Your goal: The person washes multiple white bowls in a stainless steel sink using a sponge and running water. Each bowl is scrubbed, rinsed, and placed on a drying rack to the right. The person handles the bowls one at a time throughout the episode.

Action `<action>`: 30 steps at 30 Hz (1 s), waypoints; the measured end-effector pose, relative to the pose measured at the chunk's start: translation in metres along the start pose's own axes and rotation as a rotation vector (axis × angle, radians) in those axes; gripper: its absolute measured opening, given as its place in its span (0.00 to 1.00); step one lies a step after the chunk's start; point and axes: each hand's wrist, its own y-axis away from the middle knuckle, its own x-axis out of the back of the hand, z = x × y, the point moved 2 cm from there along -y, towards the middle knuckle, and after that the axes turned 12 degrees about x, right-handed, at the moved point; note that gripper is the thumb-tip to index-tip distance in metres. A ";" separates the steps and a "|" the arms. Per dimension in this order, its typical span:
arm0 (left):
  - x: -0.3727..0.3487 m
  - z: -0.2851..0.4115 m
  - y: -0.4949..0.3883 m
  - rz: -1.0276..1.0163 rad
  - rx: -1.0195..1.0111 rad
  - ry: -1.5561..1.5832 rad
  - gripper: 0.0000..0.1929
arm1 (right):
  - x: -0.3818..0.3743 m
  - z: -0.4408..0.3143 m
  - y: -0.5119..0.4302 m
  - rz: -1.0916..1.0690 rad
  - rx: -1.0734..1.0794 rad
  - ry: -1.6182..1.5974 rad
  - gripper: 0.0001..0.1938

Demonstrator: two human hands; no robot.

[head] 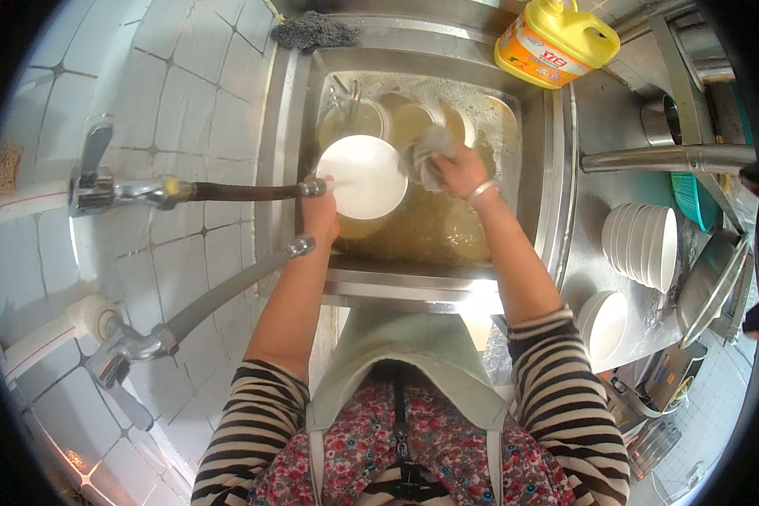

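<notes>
My left hand [320, 212] grips the left edge of a round white dish [370, 180], held over a steel sink [411, 278]. Water from a hose tap's nozzle [313, 188] runs onto the dish. In my right hand [465, 171] is a bunched grey cloth [429, 158], blurred, just to the right of the dish. Murky water [417, 234] fills the sink's bottom. Several round dishes [414, 117] lie in it towards the far side, with some metal utensils [348, 95] at the far left corner.
A yellow detergent jug [553, 47] stands at the sink's far right corner, a dark mesh scourer [316, 30] at the far left. On the right steel counter are a row of white bowls [639, 243], more bowls [604, 326] and a teal basket [694, 199]. A second tap hose [234, 288] crosses above my left forearm.
</notes>
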 end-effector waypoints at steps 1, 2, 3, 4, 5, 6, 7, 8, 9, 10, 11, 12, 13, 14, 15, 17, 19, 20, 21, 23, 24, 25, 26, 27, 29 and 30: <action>0.003 -0.001 -0.001 -0.075 0.061 0.043 0.20 | 0.002 -0.004 0.007 0.146 -0.045 -0.147 0.17; 0.007 -0.004 0.000 -0.149 0.121 0.086 0.21 | -0.003 -0.015 0.018 0.218 0.045 -0.097 0.17; 0.007 -0.006 0.001 -0.230 0.180 0.133 0.23 | -0.009 -0.038 0.034 0.292 0.138 -0.041 0.18; 0.004 -0.013 0.001 -0.257 0.251 0.274 0.26 | -0.019 -0.063 0.050 0.297 0.447 0.111 0.23; -0.004 -0.020 0.000 -0.349 0.352 0.316 0.26 | -0.034 -0.080 0.065 0.198 0.424 0.045 0.28; -0.012 -0.023 0.006 -0.486 0.420 0.294 0.25 | -0.060 -0.068 0.079 0.240 0.497 0.119 0.35; -0.014 -0.029 0.012 -0.606 0.483 0.280 0.24 | -0.069 -0.083 0.084 0.153 0.517 0.114 0.37; -0.015 -0.032 0.020 -0.608 0.496 0.319 0.24 | -0.077 -0.086 0.087 0.161 0.513 0.244 0.38; -0.017 -0.036 0.029 -0.606 0.507 0.361 0.24 | -0.084 -0.085 0.086 0.167 0.510 0.372 0.39; -0.023 -0.038 0.041 -0.611 0.525 0.396 0.23 | -0.084 -0.083 0.082 0.210 0.547 0.388 0.39; -0.031 -0.038 0.053 -0.615 0.543 0.433 0.23 | -0.083 -0.079 0.074 0.251 0.585 0.405 0.38; -0.031 -0.035 0.068 -0.600 0.549 0.479 0.23 | -0.083 -0.079 0.067 0.278 0.633 0.404 0.37; -0.035 -0.034 0.073 -0.596 0.563 0.521 0.23 | -0.079 -0.076 0.057 0.307 0.638 0.408 0.36; -0.040 -0.030 0.077 -0.620 0.623 0.494 0.19 | -0.072 -0.076 0.046 0.335 0.643 0.412 0.35; -0.038 -0.034 0.072 -0.708 0.670 0.554 0.18 | -0.063 -0.080 0.034 0.363 0.648 0.411 0.34; -0.025 -0.043 0.055 -0.882 0.751 0.668 0.17 | -0.035 -0.074 -0.005 0.082 0.127 -0.199 0.32; -0.029 -0.037 0.066 -0.679 0.706 0.569 0.16 | -0.028 -0.055 -0.032 -0.049 -0.077 -0.752 0.27; -0.031 -0.034 0.067 -0.682 0.650 0.527 0.16 | -0.034 -0.042 -0.026 0.012 -0.229 -1.004 0.25; -0.032 -0.031 0.064 -0.681 0.582 0.503 0.16 | -0.041 -0.048 -0.018 0.053 -0.384 -1.245 0.24; -0.035 -0.028 0.052 -0.602 0.489 0.433 0.14 | -0.068 -0.023 0.005 0.058 -0.421 -1.414 0.22; -0.035 -0.030 0.041 -0.538 0.465 0.398 0.14 | -0.092 0.006 0.016 0.061 -0.380 -1.457 0.20; -0.030 -0.034 0.029 -0.466 0.435 0.376 0.14 | -0.105 -0.007 0.030 0.280 -0.549 -1.412 0.19; -0.025 -0.043 0.018 -0.312 0.379 0.360 0.16 | -0.123 -0.011 0.044 0.351 -0.424 -1.438 0.19; -0.031 -0.038 0.021 -0.197 0.237 0.259 0.17 | -0.131 -0.007 0.049 0.431 -0.293 -1.462 0.20; -0.039 -0.032 0.045 0.053 -0.034 0.058 0.20 | -0.119 -0.019 0.052 0.514 -0.292 -1.419 0.22; -0.037 -0.031 0.052 -0.020 -0.056 0.000 0.23 | -0.113 -0.023 0.050 0.559 -0.284 -1.400 0.23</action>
